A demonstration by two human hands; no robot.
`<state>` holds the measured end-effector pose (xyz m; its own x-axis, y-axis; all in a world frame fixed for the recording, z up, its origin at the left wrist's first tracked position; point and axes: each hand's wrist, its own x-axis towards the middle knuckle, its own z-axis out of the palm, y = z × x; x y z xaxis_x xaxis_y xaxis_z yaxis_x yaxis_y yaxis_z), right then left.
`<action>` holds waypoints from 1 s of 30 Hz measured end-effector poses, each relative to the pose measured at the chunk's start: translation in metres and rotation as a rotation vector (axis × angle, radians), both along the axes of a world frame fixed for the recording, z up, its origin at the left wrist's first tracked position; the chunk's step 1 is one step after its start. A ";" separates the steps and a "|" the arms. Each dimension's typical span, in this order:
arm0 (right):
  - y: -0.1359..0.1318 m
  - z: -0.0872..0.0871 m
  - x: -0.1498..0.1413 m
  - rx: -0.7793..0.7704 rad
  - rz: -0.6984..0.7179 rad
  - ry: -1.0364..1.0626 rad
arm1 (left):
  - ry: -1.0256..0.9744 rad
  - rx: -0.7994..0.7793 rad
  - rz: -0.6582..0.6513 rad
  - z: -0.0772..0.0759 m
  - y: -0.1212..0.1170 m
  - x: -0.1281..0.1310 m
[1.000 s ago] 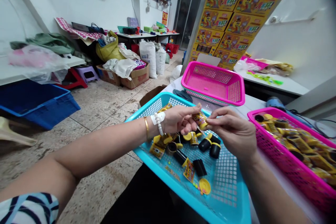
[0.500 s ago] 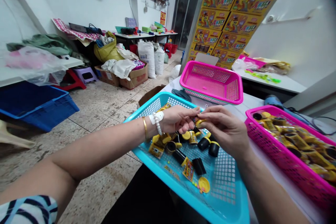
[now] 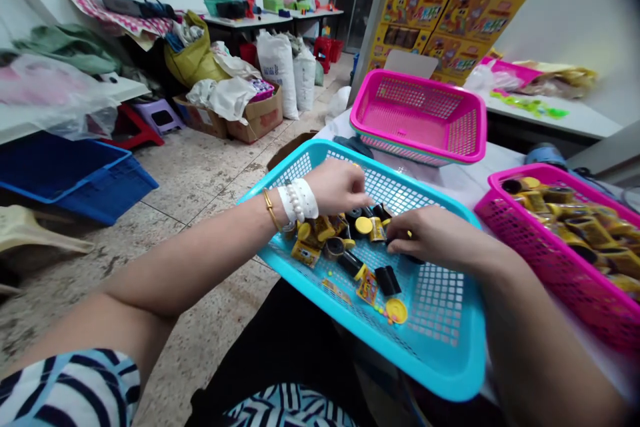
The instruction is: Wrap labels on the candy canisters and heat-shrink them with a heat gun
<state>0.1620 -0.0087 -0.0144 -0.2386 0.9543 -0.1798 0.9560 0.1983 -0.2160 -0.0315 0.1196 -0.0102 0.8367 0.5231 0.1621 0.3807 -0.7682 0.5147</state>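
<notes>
My left hand (image 3: 340, 188), with bracelets and a white band at the wrist, is curled closed above the back of a blue basket (image 3: 320, 307). What its fingers hold, if anything, is hidden. Lower and to the right, my right hand (image 3: 430, 237) bends its fingers around a small black cup with a yellow lid, mostly covered by the hand. Several such cups lie between and below the hands, some in yellow printed wrap. Nearer me are a black cup (image 3: 388, 280), a printed sachet (image 3: 367, 286) and an open yellow lid (image 3: 397, 311) beside small coloured beads.
A pink basket (image 3: 555, 267) full of wrapped cups stands at the right. Behind the blue basket sits another pink basket (image 3: 420, 117) on the white table. Yellow printed cartons (image 3: 430, 10) are stacked beyond. A blue crate (image 3: 75, 177) is on the floor at left.
My hands, close together over the basket with a small yellow item between them, have separated. Both have dropped, the right one onto the lidded cups. The camera view has tilted down.
</notes>
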 end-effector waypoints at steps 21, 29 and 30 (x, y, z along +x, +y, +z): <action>0.015 -0.015 0.003 0.170 -0.089 0.056 | 0.073 0.289 -0.521 -0.018 -0.051 0.009; 0.014 -0.012 -0.001 0.347 -0.117 0.230 | 0.167 0.388 -0.660 -0.042 -0.056 0.024; 0.014 -0.011 -0.001 0.373 -0.146 0.260 | 0.148 0.355 -0.657 -0.041 -0.055 0.024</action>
